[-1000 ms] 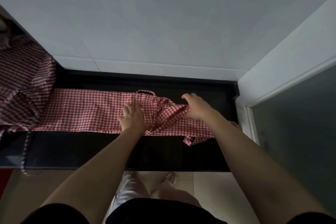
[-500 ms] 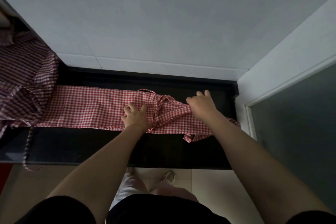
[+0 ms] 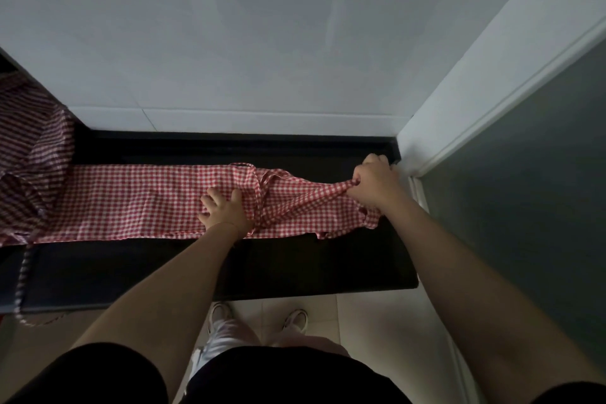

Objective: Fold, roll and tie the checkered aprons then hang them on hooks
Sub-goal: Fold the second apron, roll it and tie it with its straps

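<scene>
A red-and-white checkered apron (image 3: 131, 200) lies folded into a long strip along the dark countertop (image 3: 295, 266). My left hand (image 3: 223, 210) presses flat on the strip near its middle, fingers spread. My right hand (image 3: 372, 185) grips a bunched corner of the apron's right end and holds it taut toward the right wall corner. A thin apron strap (image 3: 257, 193) crosses the cloth between my hands. More checkered fabric (image 3: 29, 154) is heaped at the far left, and a strap (image 3: 23, 279) hangs over the counter's front edge there.
A white tiled wall (image 3: 262, 43) rises directly behind the counter. A white door frame (image 3: 492, 69) and a dark glass panel (image 3: 541, 190) close off the right side. My feet (image 3: 259, 320) stand on the light tiled floor below.
My right hand moved right toward the wall corner and closed on the apron's end, stretching it out. My left hand stayed pressed on the middle of the strip.
</scene>
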`<state>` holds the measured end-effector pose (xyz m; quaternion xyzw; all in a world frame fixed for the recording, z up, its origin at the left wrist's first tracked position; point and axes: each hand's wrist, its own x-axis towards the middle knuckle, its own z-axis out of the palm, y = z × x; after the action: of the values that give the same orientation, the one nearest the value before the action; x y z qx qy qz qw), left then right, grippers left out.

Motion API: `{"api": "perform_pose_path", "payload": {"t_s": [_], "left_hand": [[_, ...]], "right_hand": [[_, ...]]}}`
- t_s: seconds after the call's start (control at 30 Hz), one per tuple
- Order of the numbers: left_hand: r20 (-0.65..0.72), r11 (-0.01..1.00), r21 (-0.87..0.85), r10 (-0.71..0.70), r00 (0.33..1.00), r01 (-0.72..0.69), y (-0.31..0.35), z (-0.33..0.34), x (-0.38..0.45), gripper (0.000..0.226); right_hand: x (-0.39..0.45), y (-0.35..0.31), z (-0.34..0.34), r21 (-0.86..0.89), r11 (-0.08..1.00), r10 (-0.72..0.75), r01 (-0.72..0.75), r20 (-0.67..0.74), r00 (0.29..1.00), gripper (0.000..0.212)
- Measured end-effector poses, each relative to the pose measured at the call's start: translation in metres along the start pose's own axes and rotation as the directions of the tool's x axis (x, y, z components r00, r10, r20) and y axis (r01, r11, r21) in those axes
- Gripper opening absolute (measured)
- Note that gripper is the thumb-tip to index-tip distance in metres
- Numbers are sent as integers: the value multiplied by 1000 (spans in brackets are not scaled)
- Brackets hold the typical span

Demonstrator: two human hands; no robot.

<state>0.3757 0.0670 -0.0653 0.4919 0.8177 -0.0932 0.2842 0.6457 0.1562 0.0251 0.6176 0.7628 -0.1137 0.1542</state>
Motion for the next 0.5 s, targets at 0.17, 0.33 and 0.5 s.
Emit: {"api": "perform_pose_path", "payload": {"t_s": [0.17, 0.33, 0.5], "left_hand": [[23, 1000, -11, -2, 1000, 3, 0, 1, 2, 81], [31, 1000, -25, -6, 1000, 7, 0, 2, 4, 75], [25, 999, -44, -3, 1000, 4, -4, 4, 2, 80]], "right_hand": [[-5, 4, -17, -347, 937, 167, -31, 369, 914, 48], [-7, 13, -21, 302, 949, 73, -91, 70, 995, 15], [-16, 12, -9, 329, 939, 83, -98, 57, 995, 16]]}}
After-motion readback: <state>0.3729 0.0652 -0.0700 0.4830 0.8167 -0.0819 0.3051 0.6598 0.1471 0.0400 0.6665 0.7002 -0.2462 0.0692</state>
